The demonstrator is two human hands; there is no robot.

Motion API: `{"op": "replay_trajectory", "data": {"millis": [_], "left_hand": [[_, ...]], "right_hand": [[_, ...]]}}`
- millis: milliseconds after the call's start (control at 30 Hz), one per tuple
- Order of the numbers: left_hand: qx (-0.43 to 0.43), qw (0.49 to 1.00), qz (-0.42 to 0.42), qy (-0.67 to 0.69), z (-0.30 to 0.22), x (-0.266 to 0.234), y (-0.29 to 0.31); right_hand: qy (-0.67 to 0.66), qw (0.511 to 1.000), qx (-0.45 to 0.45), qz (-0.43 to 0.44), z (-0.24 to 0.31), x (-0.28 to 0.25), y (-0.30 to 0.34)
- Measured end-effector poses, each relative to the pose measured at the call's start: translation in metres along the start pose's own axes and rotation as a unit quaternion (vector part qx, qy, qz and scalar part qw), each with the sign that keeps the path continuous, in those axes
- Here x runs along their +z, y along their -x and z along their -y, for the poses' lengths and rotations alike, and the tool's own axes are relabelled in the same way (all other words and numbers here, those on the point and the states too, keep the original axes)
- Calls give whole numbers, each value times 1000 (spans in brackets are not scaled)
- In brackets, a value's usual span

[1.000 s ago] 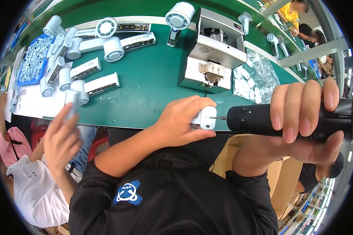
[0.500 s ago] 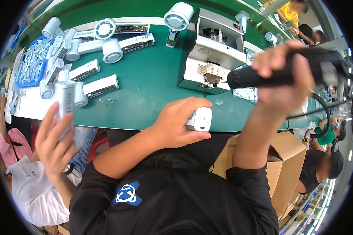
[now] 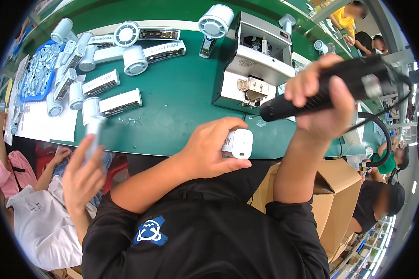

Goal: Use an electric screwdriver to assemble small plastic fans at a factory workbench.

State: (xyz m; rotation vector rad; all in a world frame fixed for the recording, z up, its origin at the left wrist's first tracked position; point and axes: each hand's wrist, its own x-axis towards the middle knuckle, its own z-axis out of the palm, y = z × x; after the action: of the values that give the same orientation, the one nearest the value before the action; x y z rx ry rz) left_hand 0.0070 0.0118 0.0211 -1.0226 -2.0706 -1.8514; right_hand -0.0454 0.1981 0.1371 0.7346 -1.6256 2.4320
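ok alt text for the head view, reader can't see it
A person's left hand grips a white round-cornered device while the right hand holds a black tool, its tip near a silver machine on a green bench. Pale-blue handheld fans and a blue tray of small parts sit at left.

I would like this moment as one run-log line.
left hand: holds white device | right hand: grips black corded tool, apart from device | green table: fans, blue tray
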Motion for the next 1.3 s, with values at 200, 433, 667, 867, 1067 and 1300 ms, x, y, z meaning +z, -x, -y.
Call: {"op": "replay_trajectory", "data": {"millis": [200, 433, 667, 867, 1067, 1300], "left_hand": [[-11, 1000, 18, -5, 1, 5, -2], [-7, 999, 22, -27, -3, 5, -5], [1, 998, 36, -41, 2, 3, -2], [-4, 999, 39, -19, 4, 3, -2], [7, 999, 36, -18, 5, 2, -4], [-11, 999, 33, 0, 0, 4, -8]], "right_hand": [[-61, 990, -81, 102, 67, 17, 8], [-43, 983, -93, 149, 55, 36, 9], [-29, 985, -95, 141, 57, 36, 10], [-35, 986, -96, 130, 55, 37, 7], [-16, 986, -79, 144, 57, 36, 5], [23, 986, -62, 151, 62, 40, 5]]}}
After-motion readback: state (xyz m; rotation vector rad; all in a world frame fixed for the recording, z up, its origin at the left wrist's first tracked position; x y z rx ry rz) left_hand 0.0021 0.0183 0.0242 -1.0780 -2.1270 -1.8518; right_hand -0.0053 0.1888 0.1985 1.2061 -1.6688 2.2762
